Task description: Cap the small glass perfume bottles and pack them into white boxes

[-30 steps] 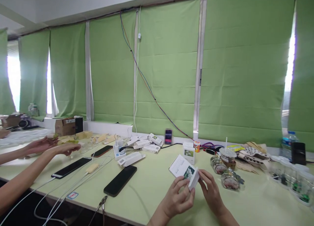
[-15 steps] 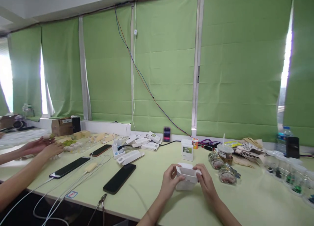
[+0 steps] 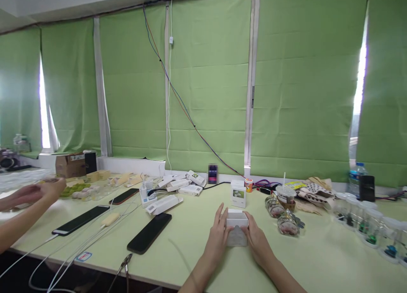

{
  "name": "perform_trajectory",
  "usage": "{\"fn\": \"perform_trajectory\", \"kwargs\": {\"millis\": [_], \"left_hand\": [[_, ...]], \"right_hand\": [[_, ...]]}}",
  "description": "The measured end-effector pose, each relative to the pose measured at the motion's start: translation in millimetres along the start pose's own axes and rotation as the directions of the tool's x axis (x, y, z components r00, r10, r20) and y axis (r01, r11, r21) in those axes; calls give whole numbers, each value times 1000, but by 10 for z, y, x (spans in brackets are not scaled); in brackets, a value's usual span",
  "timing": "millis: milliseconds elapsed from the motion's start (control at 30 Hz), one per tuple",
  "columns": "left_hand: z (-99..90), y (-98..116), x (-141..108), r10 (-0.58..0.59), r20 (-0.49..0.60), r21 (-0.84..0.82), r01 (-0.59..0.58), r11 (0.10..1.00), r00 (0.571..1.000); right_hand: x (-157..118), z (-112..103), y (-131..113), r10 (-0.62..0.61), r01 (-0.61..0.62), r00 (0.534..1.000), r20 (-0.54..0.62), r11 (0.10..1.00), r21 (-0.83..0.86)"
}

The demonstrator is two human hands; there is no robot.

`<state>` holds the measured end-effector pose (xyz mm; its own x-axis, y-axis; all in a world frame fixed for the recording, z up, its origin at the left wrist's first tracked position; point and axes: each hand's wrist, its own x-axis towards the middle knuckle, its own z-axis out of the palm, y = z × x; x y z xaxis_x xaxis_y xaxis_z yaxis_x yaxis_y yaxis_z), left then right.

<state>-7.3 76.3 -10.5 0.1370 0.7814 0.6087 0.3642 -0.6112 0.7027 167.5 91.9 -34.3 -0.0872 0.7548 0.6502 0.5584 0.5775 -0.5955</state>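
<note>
A small white box (image 3: 237,238) stands on the pale table in front of me, its open top facing up. My left hand (image 3: 218,233) grips its left side, thumb on the near face and fingers raised along the side. Against the right side is my right hand (image 3: 254,238), its thumb also on the near face. Just beyond them stands a closed white box (image 3: 238,194) with a picture on its front. To the right lie clear-wrapped round items (image 3: 288,224).
Flat white boxes (image 3: 186,183), a black phone (image 3: 149,233), cables and a second phone (image 3: 81,220) lie left. Another person's hands (image 3: 47,191) are at far left. A cup with a straw (image 3: 285,194) and clear lidded jars (image 3: 370,223) stand right.
Both hands have shifted their hold to the box's sides, and the box looks squarer and more upright. The view has turned slightly right. The other person's hands have moved left.
</note>
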Motion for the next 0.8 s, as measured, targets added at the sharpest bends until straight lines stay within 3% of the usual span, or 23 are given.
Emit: {"fn": "perform_trajectory", "kwargs": {"millis": [200, 367, 467, 567, 667, 800], "left_hand": [[73, -75, -2, -55, -32, 13, 55, 998, 998], [-17, -28, 34, -58, -58, -224, 44, 974, 997], [-143, -1, 86, -191, -27, -488, 154, 859, 981], [-263, -14, 108, -268, 55, -737, 220, 639, 962], [-343, -78, 70, -245, 75, -866, 185, 464, 966], [-411, -199, -47, -166, 97, -851, 168, 497, 981]], "right_hand": [[-41, 117, 74, 41, -40, 999, 11, 990, -132], [-73, 64, 2, -18, 18, 1000, 12, 999, -26], [-85, 14, -57, -79, 87, 996, -48, 972, 216], [-75, -16, -84, 17, 72, 976, -217, 916, 396], [-53, -31, -79, 122, 18, 950, -287, 898, 439], [-58, -34, -91, 132, -9, 959, -249, 898, 441]]}}
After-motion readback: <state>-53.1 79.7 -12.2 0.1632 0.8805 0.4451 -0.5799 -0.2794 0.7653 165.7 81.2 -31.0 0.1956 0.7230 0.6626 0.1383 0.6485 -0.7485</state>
